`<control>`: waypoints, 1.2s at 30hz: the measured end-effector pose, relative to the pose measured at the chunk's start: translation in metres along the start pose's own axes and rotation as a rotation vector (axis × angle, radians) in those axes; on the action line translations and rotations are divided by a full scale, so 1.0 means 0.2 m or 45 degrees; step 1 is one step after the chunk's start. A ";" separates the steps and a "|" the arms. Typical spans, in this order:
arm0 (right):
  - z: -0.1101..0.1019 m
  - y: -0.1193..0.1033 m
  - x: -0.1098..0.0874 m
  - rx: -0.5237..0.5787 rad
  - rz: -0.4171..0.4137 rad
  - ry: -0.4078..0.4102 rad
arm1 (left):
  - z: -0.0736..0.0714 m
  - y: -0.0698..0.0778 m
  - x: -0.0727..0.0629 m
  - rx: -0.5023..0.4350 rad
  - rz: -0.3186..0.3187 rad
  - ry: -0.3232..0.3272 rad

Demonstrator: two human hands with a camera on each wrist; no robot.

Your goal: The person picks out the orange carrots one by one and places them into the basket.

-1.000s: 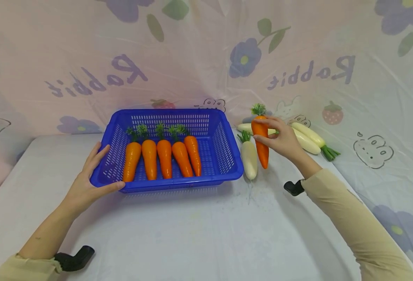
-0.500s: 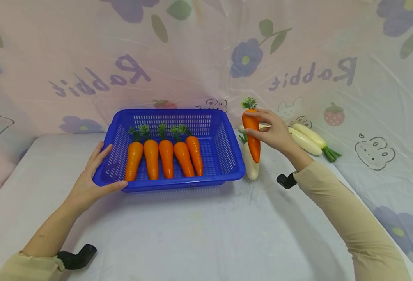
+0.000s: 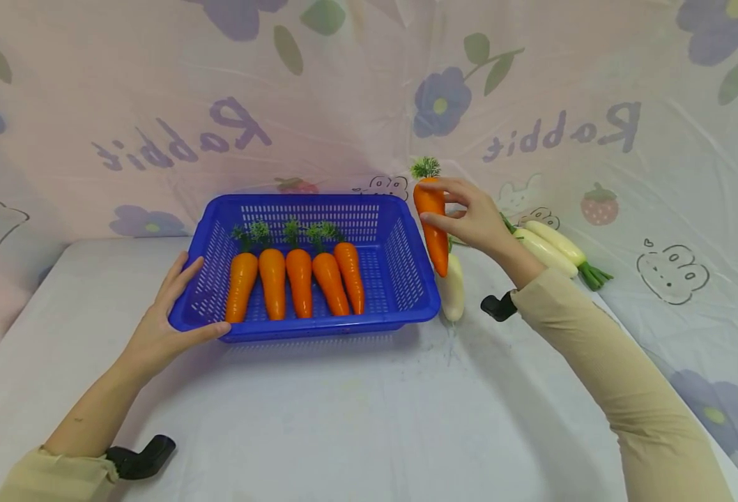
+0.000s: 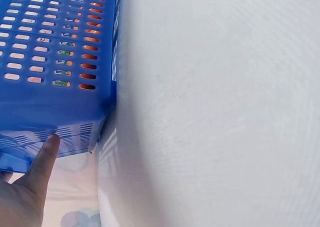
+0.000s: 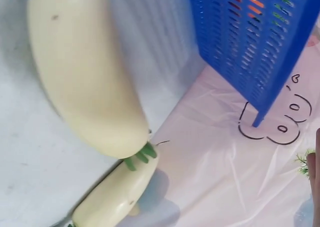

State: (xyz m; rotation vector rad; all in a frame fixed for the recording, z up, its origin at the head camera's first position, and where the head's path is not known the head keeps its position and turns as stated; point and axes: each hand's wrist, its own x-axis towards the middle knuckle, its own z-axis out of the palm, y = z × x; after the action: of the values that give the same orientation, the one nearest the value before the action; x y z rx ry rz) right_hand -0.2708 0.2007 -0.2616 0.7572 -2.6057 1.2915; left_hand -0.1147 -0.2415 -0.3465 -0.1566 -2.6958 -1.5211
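My right hand (image 3: 474, 215) pinches an orange carrot (image 3: 433, 216) near its top, thumb on one side and fingers on the other. The carrot hangs tip down, overlapping the right rim of a blue plastic basket (image 3: 331, 326). Inside the basket several carrots (image 3: 299, 279) lie in a row, feathery green tops towards the back. My left hand (image 3: 158, 328) spans the basket's front left corner, thumb along the front rim and fingers against the left side. In the left wrist view, a finger (image 4: 44, 162) touches the slotted wall.
Beside the basket's right wall lies a white radish (image 3: 452, 289), large in the right wrist view; another radish (image 5: 117, 197) lies behind it. More white radishes (image 3: 547, 252) with green stems are farther right. A printed cloth (image 3: 343, 104) rises behind the white table (image 3: 343, 418).
My right hand has carried the carrot leftward and up, from beside the white radish to the basket's right rim. My left hand stays at the basket corner.
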 end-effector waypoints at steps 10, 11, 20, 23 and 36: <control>0.05 -0.13 0.09 0.119 -0.019 0.012 | 0.00 0.01 0.00 -0.001 -0.001 -0.008; 0.06 -0.14 0.10 0.135 -0.032 0.011 | 0.00 0.01 0.00 -0.004 0.001 -0.008; 0.12 -0.20 0.16 0.158 -0.082 -0.008 | -0.01 0.01 0.00 0.002 0.004 -0.009; 0.14 -0.22 0.18 0.162 -0.083 -0.010 | -0.01 0.01 0.00 0.003 0.003 -0.007; 0.23 -0.29 0.22 0.289 -0.073 0.002 | 0.00 0.01 0.00 -0.010 0.013 -0.003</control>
State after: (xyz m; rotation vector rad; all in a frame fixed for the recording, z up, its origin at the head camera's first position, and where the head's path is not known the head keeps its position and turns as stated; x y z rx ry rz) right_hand -0.2758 0.1193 -0.2353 0.8571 -2.4430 1.5881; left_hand -0.1153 -0.2417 -0.3450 -0.1721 -2.6867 -1.5295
